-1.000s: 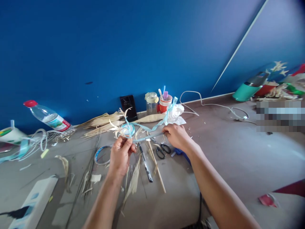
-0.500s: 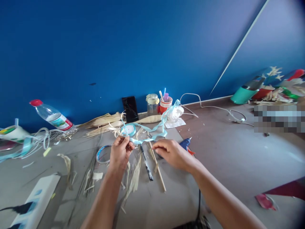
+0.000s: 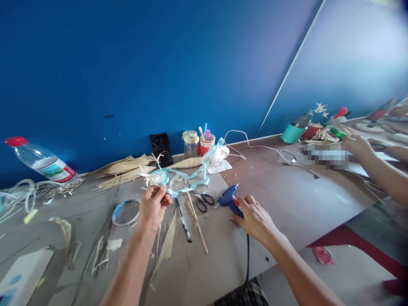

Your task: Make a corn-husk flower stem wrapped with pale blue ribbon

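Observation:
My left hand (image 3: 155, 206) is closed in a pinch on a light blue ribbon (image 3: 191, 188), whose loose length curls away across the table to the right. Just above these fingers stand thin pale husk strips (image 3: 149, 175), with the ribbon's roll (image 3: 162, 176) behind them; whether the fingers hold the strips too is unclear. My right hand (image 3: 253, 216) has its fingers around the handle of a blue hot glue gun (image 3: 228, 196) lying on the table, nozzle pointing away. Black-handled scissors (image 3: 205, 202), a pen (image 3: 183, 223) and a wooden stick (image 3: 197, 223) lie between my hands.
A tape roll (image 3: 126, 212) and dry husks (image 3: 124, 168) lie at the left. Along the wall stand a tilted bottle (image 3: 47, 163), phone (image 3: 161, 148), jar (image 3: 190, 144) and paper cup (image 3: 207, 143). A white cable (image 3: 270, 148) trails right, towards another person's hand (image 3: 358, 146).
My right hand has moved right and down from beside the ribbon onto the glue gun's handle. The view has turned right, uncovering the scissors; my left hand keeps its pinch.

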`<action>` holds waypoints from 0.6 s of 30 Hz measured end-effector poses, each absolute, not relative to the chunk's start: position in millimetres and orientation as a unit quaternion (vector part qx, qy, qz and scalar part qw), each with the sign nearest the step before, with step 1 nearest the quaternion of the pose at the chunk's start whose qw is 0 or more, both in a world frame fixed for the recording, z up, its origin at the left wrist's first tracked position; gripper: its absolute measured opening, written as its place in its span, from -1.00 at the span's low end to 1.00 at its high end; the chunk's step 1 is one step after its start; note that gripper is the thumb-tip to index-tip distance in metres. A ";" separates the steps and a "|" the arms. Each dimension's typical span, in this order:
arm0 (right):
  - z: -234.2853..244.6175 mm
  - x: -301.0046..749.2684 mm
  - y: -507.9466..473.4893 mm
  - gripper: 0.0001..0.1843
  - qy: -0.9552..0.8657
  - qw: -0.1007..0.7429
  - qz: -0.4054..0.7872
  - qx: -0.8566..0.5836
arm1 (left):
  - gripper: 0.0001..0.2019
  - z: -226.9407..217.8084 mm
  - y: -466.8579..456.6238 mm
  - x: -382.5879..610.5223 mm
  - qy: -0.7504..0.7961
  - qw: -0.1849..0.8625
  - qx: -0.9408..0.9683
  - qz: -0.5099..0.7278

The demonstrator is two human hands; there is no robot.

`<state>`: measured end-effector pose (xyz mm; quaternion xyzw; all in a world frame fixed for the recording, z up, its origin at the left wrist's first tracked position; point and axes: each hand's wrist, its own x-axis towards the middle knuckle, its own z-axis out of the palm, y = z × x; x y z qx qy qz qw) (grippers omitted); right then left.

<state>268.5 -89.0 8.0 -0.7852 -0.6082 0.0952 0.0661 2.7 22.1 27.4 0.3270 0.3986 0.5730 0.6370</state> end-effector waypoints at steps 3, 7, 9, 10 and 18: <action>3.9 266.5 -85.7 -0.55 -0.596 0.058 0.113 -0.793 | -0.68 26.3 21.0 2.9 0.390 0.642 0.331 0.571; -2.8 268.0 -87.3 -0.58 -0.587 0.074 0.111 -0.799 | -0.69 27.6 19.7 3.3 0.383 0.650 0.326 0.569; -6.8 271.5 -91.4 -0.57 -0.578 0.101 0.116 -0.801 | -0.68 27.8 19.7 3.6 0.383 0.653 0.322 0.569; -8.4 273.6 -93.8 -0.56 -0.572 0.125 0.118 -0.802 | -0.68 27.3 19.9 3.7 0.381 0.654 0.321 0.569; 23.2 270.0 -94.2 -0.54 -0.497 0.546 0.343 -0.581 | -0.67 14.9 21.6 5.4 0.375 0.686 0.302 0.546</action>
